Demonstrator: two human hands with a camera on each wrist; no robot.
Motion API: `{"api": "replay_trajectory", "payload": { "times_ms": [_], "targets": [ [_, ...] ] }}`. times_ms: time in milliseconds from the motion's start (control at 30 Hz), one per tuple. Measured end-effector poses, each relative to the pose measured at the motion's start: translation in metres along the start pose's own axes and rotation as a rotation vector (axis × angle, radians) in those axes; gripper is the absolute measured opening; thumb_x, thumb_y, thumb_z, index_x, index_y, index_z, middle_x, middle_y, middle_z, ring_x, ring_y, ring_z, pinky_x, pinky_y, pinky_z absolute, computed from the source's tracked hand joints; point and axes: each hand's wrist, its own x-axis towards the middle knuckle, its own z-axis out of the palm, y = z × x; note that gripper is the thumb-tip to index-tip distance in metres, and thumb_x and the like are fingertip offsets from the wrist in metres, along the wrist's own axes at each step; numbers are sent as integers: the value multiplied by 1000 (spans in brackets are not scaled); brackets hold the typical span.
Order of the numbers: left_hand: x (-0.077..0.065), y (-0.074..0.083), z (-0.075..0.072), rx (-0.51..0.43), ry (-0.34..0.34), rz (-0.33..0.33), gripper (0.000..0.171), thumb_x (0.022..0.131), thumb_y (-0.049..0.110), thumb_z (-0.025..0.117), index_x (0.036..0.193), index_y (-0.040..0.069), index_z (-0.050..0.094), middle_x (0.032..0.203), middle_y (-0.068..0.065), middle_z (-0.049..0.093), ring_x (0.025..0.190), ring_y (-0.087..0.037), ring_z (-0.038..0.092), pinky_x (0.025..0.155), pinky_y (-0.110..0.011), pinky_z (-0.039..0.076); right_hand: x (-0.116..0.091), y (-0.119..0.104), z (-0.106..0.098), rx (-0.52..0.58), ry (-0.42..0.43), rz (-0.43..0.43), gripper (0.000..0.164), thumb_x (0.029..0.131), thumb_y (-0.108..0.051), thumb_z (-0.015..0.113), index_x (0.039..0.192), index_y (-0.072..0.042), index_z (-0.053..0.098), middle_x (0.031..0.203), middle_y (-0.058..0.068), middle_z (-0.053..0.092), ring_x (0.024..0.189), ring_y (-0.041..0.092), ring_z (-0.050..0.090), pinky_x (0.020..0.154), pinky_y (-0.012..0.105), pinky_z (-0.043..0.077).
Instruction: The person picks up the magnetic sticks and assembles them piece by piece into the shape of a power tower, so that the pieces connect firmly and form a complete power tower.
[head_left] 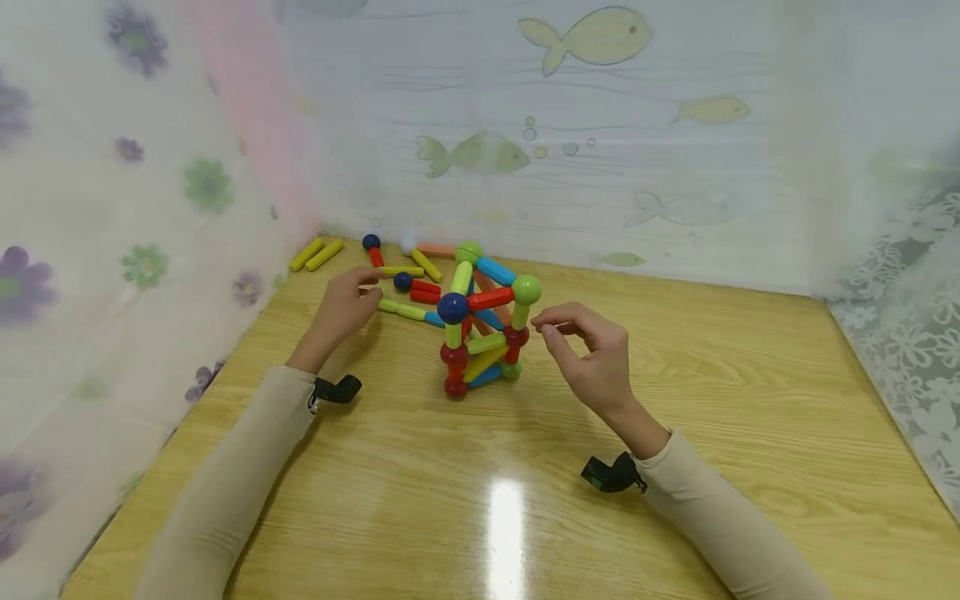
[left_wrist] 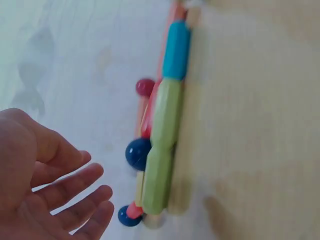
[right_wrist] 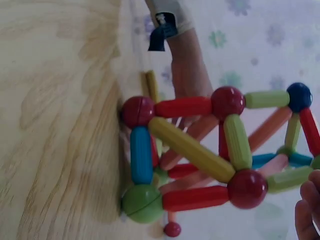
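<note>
A tower of magnetic rods and balls point(head_left: 492, 297) stands on the table between the two hands. Blue and green balls top its corners; red balls point(right_wrist: 247, 188) join rods lower down. My left hand point(head_left: 347, 304) hovers left of the tower, beside a line of green rods point(left_wrist: 165, 117) and a blue rod point(left_wrist: 177, 50). Its fingers are loosely bent and hold nothing. To the right of the tower is my right hand point(head_left: 588, 354), thumb and fingers half bent near the upper green ball point(head_left: 527, 290), with nothing held. Only its fingertips point(right_wrist: 309, 210) show in the right wrist view.
Two yellow rods point(head_left: 324, 254) lie at the back left of the wooden table point(head_left: 720, 358). Nearer the tower are loose red rods point(head_left: 425, 292) and blue balls point(head_left: 402, 281). A printed curtain point(head_left: 675, 167) hangs behind the table's far edge.
</note>
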Motion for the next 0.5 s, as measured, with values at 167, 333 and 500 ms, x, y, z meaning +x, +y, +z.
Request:
{"api": "replay_trajectory", "payload": {
  "times_ms": [167,333,500],
  "targets": [
    [37,-11,0,185,-56,17,48,100,-6,42,146,-3,55,150,-24,50,124,-44,53,94,-54,44,-6,2,-4,-41,-25,102,16,92,14,66,99,4,76,95,15,75,82,27,71,75,30,58],
    [60,-19,4,349,-209,37,54,95,-15,43,147,-7,53,146,-27,54,133,-45,50,105,-54,43,-6,-12,-1,-84,-82,147,15,87,21,65,94,9,73,89,21,73,78,29,70,73,31,59],
    [64,-26,8,446,-235,80,34,101,-7,50,133,-9,63,126,-29,64,119,-44,58,104,-55,45,-2,-24,0,-105,-103,162,13,86,22,66,93,12,72,87,22,72,77,29,70,71,36,60]
  ]
}}
